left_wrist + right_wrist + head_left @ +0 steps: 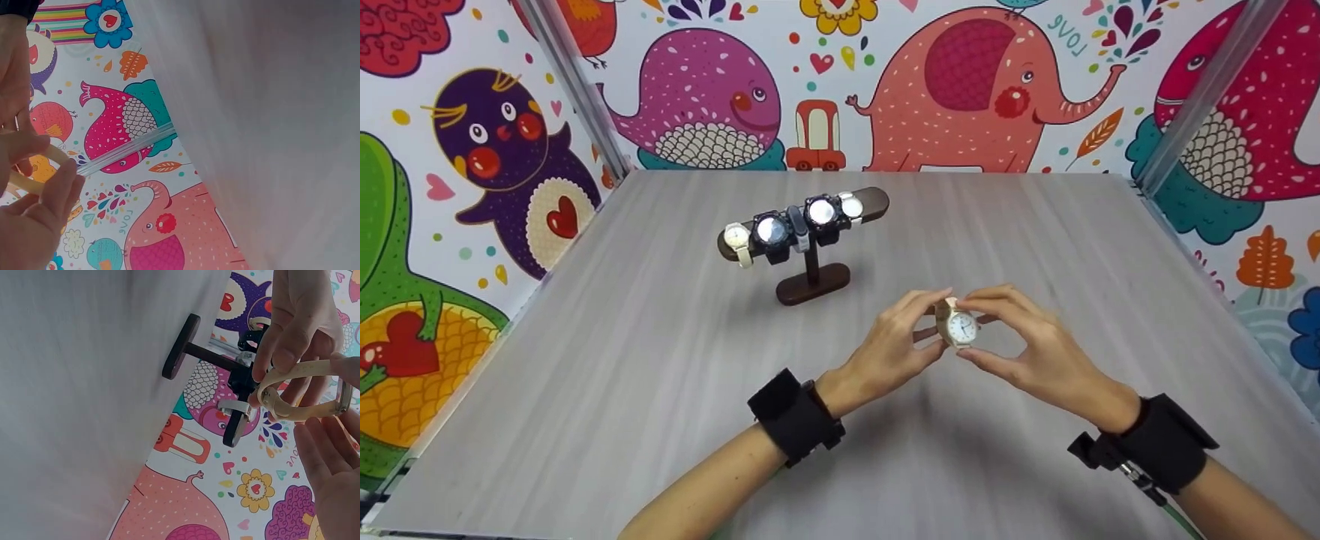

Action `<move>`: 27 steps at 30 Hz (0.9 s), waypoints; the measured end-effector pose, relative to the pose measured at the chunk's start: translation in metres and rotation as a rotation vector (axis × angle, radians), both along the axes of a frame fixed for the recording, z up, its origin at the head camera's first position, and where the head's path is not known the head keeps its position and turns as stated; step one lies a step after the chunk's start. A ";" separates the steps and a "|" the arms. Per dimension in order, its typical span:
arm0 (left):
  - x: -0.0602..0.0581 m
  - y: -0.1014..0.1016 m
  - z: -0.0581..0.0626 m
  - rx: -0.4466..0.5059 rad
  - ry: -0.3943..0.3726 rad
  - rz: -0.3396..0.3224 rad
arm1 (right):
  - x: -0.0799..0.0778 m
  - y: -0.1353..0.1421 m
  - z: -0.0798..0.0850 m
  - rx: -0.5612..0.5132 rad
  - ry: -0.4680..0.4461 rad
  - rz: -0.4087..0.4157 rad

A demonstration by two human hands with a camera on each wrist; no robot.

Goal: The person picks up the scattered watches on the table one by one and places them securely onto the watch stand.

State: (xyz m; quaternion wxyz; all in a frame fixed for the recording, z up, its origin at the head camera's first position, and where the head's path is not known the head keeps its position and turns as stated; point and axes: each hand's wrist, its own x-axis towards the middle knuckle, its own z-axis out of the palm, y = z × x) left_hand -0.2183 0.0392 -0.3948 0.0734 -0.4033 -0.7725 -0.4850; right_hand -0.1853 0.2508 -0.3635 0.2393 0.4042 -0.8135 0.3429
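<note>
A cream-strapped wristwatch [961, 328] with a round white dial is held up between both hands. Its strap [304, 371] forms a loop, with the buckle end at the left hand and the case at the right hand in the right wrist view. My left hand [886, 341] pinches the strap side between thumb and fingers. With thumb and fingertips, my right hand [1039, 349] grips the watch at the top and bottom of its case. In the left wrist view, only part of the cream strap [55, 154] shows between the fingers.
Beyond the hands to the left, a dark wooden T-bar watch stand [813, 283] carries several watches, including a cream watch [737, 238] at its left end. It stands on a grey wood-grain table [660, 375]. Cartoon-printed walls [840, 82] enclose the table's back and sides.
</note>
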 end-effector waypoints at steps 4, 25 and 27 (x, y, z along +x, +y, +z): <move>-0.001 -0.004 -0.002 0.008 0.003 0.001 | -0.002 -0.004 -0.001 0.034 0.023 0.001; -0.019 -0.027 -0.009 -0.058 0.078 0.113 | -0.046 -0.021 -0.005 0.077 0.096 -0.050; -0.022 -0.034 -0.009 -0.068 0.082 0.139 | -0.055 -0.021 -0.004 0.096 0.081 -0.065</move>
